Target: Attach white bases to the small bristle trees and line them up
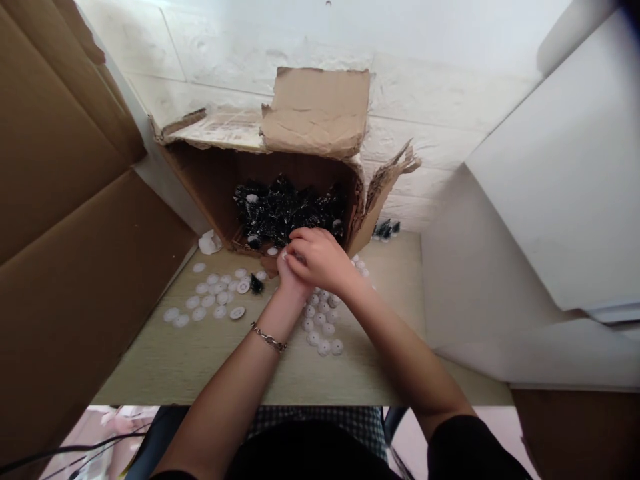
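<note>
Cardboard box (314, 132) opens forward, likely easing reach to small trees (283, 205); before it, the right hand (323, 259), fingers narrow, touches the left hand (291, 275), both grips unclear.

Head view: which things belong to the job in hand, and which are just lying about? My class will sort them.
Likely in use:
white discs
little dark trees
open cardboard box

Probably just lying about:
crumpled white scrap
brown cardboard, far left

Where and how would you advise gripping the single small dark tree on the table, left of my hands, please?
Pinch the small dark tree around its bushy middle, probably from the near side: bare tabletop lies there, while white discs crowd its left.
</note>
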A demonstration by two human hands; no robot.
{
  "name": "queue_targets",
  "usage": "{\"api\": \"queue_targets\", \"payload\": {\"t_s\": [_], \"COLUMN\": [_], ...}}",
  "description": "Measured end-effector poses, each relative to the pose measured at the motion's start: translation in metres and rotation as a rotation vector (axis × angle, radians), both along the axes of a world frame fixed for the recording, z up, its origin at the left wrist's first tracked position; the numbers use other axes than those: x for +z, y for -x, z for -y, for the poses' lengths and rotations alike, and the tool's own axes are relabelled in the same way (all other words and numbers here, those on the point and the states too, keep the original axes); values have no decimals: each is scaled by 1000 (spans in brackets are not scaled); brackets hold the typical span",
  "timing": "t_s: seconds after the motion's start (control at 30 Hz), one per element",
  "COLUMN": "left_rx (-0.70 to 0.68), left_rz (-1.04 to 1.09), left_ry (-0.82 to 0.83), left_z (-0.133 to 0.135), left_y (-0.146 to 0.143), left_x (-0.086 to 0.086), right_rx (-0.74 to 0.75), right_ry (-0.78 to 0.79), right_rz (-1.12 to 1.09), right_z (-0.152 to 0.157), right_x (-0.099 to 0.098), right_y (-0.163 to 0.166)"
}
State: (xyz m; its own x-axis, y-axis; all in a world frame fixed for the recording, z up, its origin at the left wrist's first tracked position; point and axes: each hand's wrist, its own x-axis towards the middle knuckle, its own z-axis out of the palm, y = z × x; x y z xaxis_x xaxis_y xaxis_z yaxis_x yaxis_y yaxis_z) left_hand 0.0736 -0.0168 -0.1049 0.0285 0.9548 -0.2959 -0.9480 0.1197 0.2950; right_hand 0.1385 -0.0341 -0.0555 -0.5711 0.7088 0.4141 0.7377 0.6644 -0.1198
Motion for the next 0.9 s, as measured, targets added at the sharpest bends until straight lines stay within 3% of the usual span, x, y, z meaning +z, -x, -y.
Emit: {"api": "queue_targets", "payload": {"t_s": [0.17, 0.57, 0.9], "left_rx": [-68, -88, -59], "left_rz": [25, 47, 13], "left_ry": [-127, -46, -68], "left_z": [-3, -8, -9], "left_y": [1, 6, 7], "left_x": [-2, -1, 0], "right_rx": [-44, -39, 56], "right_ry": [13, 101, 146], "right_rz": [-46, 41, -148], "right_z": [-1, 2, -9], "right_x": [5, 3, 0], "right_y": [-8, -16, -15]}}
